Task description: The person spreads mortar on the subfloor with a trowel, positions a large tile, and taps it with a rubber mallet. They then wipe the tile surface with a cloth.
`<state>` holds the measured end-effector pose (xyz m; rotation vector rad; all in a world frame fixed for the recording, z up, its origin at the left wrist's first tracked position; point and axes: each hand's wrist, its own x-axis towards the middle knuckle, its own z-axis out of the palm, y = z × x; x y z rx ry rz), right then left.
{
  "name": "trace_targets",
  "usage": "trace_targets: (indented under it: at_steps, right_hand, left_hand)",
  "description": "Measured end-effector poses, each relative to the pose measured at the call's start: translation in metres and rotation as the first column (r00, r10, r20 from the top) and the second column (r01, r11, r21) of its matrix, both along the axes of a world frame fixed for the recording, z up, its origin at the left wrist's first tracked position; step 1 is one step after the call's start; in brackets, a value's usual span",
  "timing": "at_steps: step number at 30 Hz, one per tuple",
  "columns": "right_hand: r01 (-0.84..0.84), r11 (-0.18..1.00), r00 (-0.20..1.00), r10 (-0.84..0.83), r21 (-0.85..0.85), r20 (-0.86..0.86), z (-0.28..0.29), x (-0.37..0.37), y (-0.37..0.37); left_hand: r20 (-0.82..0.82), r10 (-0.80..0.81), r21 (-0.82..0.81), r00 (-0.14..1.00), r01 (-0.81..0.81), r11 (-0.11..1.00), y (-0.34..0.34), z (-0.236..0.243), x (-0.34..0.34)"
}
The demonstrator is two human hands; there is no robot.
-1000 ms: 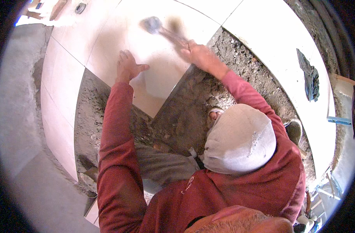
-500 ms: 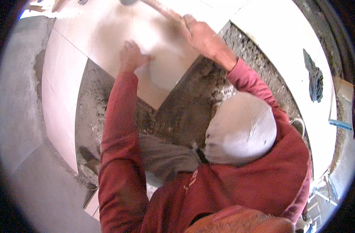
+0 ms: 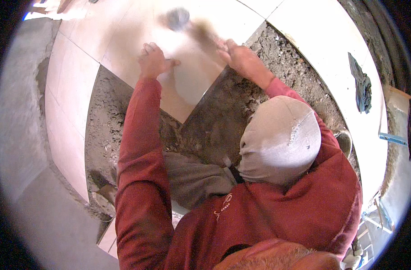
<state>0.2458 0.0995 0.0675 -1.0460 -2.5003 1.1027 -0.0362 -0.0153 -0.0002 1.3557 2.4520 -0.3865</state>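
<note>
A large pale floor tile (image 3: 171,96), its near corner pointing toward me, lies over dark rough mortar. My left hand (image 3: 153,60) rests on this tile with its fingers spread. To its right, my right hand (image 3: 243,60) is closed around the handle of a mallet. The round grey mallet head (image 3: 177,19), blurred by motion, is low over the tile beyond my left hand. Whether it touches the surface I cannot tell.
Damp mortar (image 3: 221,119) surrounds the tile's near edges, close to my bent knee (image 3: 282,139). More pale tiles (image 3: 66,99) run along the left beside a grey wall (image 3: 21,103). A crumpled dark plastic scrap (image 3: 362,85) lies on the tiles at right.
The mallet head has swung down toward the tile, and my right hand has lowered and shifted slightly right. My left hand stays on the tile.
</note>
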Motion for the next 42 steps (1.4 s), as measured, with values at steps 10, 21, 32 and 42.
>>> trace_targets:
  at_steps: [10, 21, 32, 42]
  right_hand:
    - [-0.012, 0.999, 0.973, 0.001, 0.044, 0.231, -0.013, 0.025, -0.020]
    - [0.085, 0.985, 0.991, -0.068, -0.148, 0.117, -0.002, 0.017, 0.006]
    - [0.521, 0.690, 0.721, -0.671, 0.503, 0.174, -0.032, 0.162, 0.151]
    - [0.177, 0.556, 0.817, -0.543, 0.812, 0.194, -0.080, 0.367, 0.237]
  left_hand:
    - [-0.045, -0.037, 0.042, 0.998, 0.039, 0.998, -0.001, -0.011, -0.007]
    - [0.004, 0.006, -0.022, 1.000, -0.006, 1.000, 0.006, 0.007, 0.001]
    - [0.121, 0.133, 0.032, 0.984, -0.137, 0.990, 0.000, 0.014, 0.006]
    - [0.201, 0.188, 0.037, 0.961, -0.199, 0.979, -0.001, 0.016, 0.007]
